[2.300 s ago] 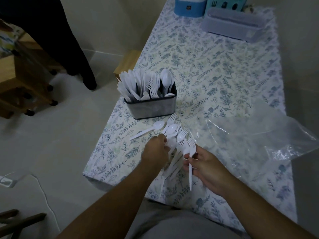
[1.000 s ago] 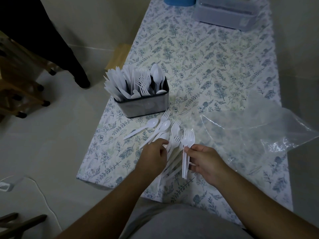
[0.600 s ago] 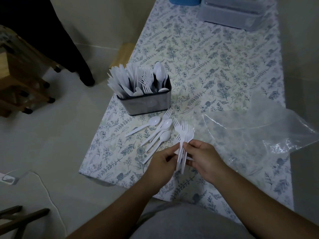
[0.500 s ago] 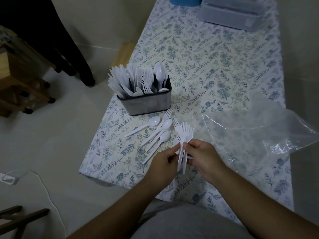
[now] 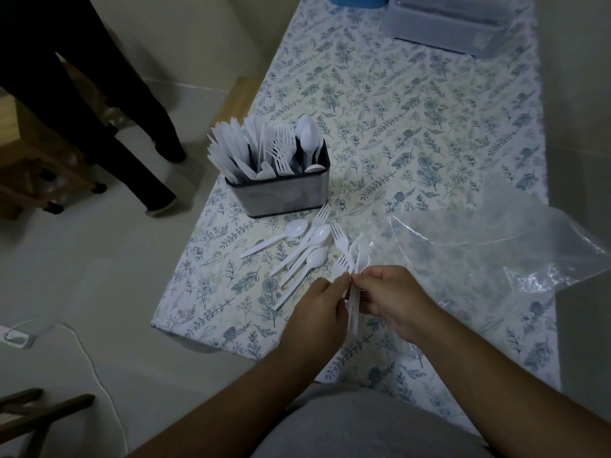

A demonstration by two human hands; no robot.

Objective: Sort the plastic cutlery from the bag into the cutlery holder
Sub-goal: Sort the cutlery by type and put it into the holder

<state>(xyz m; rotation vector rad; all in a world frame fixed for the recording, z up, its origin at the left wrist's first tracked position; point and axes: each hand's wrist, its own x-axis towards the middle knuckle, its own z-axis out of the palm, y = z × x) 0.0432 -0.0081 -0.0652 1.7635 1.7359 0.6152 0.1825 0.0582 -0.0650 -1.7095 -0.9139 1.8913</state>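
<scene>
White plastic forks (image 5: pixel 354 269), a small bunch I cannot count, are being pinched between both hands near the table (image 5: pixel 413 127) edge; left hand (image 5: pixel 317 312) and right hand (image 5: pixel 393 299) are both gripping them. 3 spoons (image 5: pixel 314 259) and 2 forks are lying left of them. Compared with 0.5 s ago, the bunch is turning edge-on. Behind, the holder (image 5: pixel 281 196) is standing full; the bag (image 5: pixel 496 252) is lying right.

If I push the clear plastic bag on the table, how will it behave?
The clear plastic bag lies crumpled and thin, so it probably folds rather than slides. It looks empty, so likely very light. It overhangs the table edge, so it may slip off.
</scene>
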